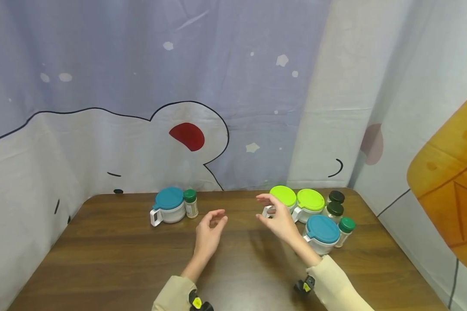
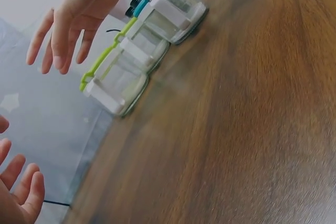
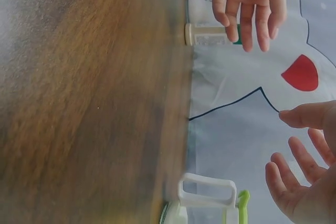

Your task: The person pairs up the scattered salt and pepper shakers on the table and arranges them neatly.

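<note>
My left hand [image 1: 209, 235] hovers above the table with fingers loosely bent and nothing in them. Nearest to it are a blue-lidded jar [image 1: 170, 212] with a white handle and a green-capped shaker bottle [image 1: 191, 207], side by side at the back left. The right hand [image 1: 281, 220], also holding nothing, is raised in front of two jars with lime-green lids [image 1: 283, 195] [image 1: 310, 199], partly hiding one. In the left wrist view, the right hand's fingers [image 2: 60, 38] hang apart from the lime-lidded jar [image 2: 118, 80]. The right wrist view shows the left hand [image 3: 252, 1] with spread fingers.
On the right stand another blue-lidded jar [image 1: 322, 233], a green-capped bottle [image 1: 344, 231] and two black-capped bottles [image 1: 336, 196] [image 1: 334, 210], close together. A patterned curtain [image 1: 233, 95] hangs behind the wooden table [image 1: 120, 259]. Both wrists carry small black devices.
</note>
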